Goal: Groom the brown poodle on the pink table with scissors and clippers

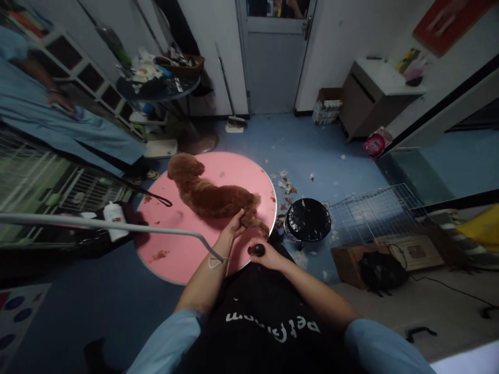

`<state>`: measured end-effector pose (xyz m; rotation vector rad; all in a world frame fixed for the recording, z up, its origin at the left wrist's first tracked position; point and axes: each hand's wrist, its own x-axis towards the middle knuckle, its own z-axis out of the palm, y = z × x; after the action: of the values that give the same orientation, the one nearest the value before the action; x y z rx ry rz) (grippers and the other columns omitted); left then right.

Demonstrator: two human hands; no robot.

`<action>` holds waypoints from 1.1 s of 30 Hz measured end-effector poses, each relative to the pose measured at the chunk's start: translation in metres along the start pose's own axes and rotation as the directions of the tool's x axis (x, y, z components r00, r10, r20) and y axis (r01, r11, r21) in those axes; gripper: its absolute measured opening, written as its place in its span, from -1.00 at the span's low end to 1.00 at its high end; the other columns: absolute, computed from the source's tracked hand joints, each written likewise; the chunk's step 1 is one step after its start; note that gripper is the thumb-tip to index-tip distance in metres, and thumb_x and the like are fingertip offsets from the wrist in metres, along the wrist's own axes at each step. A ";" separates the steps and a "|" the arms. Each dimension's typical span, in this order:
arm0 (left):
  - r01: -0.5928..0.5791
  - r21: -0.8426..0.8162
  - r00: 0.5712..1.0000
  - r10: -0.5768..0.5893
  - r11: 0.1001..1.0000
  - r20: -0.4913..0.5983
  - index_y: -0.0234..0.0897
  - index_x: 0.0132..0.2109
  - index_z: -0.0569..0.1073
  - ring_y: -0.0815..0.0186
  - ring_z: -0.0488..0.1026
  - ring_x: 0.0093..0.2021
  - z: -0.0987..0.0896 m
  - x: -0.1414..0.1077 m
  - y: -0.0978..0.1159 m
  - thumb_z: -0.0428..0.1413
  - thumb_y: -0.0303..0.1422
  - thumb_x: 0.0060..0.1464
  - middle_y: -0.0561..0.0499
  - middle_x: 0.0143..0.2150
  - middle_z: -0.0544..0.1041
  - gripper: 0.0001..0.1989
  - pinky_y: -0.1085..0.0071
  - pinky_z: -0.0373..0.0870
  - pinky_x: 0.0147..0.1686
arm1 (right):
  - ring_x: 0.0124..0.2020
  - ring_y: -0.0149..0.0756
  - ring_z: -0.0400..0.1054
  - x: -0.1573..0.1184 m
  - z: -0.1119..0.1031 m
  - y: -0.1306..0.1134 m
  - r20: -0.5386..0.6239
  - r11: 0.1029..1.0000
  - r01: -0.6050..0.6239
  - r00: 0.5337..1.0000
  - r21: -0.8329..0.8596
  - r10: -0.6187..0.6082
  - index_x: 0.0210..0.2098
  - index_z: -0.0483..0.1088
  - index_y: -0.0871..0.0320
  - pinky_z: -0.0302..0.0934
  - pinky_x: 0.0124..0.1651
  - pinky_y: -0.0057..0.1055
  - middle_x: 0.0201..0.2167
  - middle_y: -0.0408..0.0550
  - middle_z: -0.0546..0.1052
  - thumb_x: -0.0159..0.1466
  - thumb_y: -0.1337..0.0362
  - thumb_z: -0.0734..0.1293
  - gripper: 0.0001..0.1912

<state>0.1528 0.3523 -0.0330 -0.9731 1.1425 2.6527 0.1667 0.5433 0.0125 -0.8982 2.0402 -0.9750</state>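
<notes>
A brown curly-coated dog [218,200] stands on a round pink table [249,174], its head toward the far left and its rear toward me. My left hand [235,224] is closed around the upper part of a hind leg [255,222], which stretches out toward the table's near right edge. Just below the paw, my right hand [267,255] grips a dark, round-ended tool [257,250] that looks like a hair clipper; its working end is hidden. A grey metal arm [156,228] with a wire loop at its tip crosses above my left forearm.
A black-lined bin [307,221] stands right of the table, with hair clumps [287,186] on the blue floor. Wire cages [47,171] and a white bottle [114,218] are at left. A person in blue [39,104] stands beyond. A wire panel [378,208] lies at right.
</notes>
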 end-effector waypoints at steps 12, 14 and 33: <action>-0.010 -0.333 1.000 0.006 0.943 -0.012 -0.44 -0.06 0.43 0.23 0.51 -0.38 -0.011 -0.018 -0.005 0.05 -0.19 0.15 -0.12 -0.35 0.55 -0.62 0.29 0.46 -0.27 | -0.68 -0.47 0.26 0.057 -0.089 0.005 -0.146 0.754 0.112 0.989 0.647 -0.022 -0.33 0.36 0.18 0.18 -0.59 -0.51 -0.59 -0.20 0.48 0.03 -0.03 0.43 -0.58; -0.016 -0.325 0.992 -0.026 0.945 -0.125 -0.41 -0.05 0.42 0.22 0.49 -0.44 -0.017 -0.021 -0.008 0.01 -0.20 0.16 -0.06 -0.45 0.50 -0.64 0.25 0.46 -0.30 | -0.70 -0.47 0.26 0.051 -0.093 0.019 -0.094 0.689 0.079 0.995 0.721 -0.016 -0.29 0.35 0.18 0.15 -0.64 -0.53 -0.55 -0.16 0.51 0.01 -0.14 0.42 -0.47; -0.106 -0.467 0.990 0.051 0.878 -0.128 -0.30 -0.47 0.38 0.31 0.30 -0.62 -0.028 -0.036 -0.010 0.03 -0.05 0.08 0.07 -0.72 0.23 -0.60 0.21 0.45 -0.34 | -0.43 -0.37 0.37 0.075 -0.066 0.010 0.140 0.835 0.029 0.982 0.549 -0.126 -0.42 0.39 0.18 0.27 -0.30 -0.43 -0.49 -0.17 0.51 -0.06 0.29 0.43 -0.79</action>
<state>0.1988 0.3464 -0.0325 -1.1771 0.5526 3.0535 0.0716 0.5108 0.0140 -0.7213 1.4628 -1.3812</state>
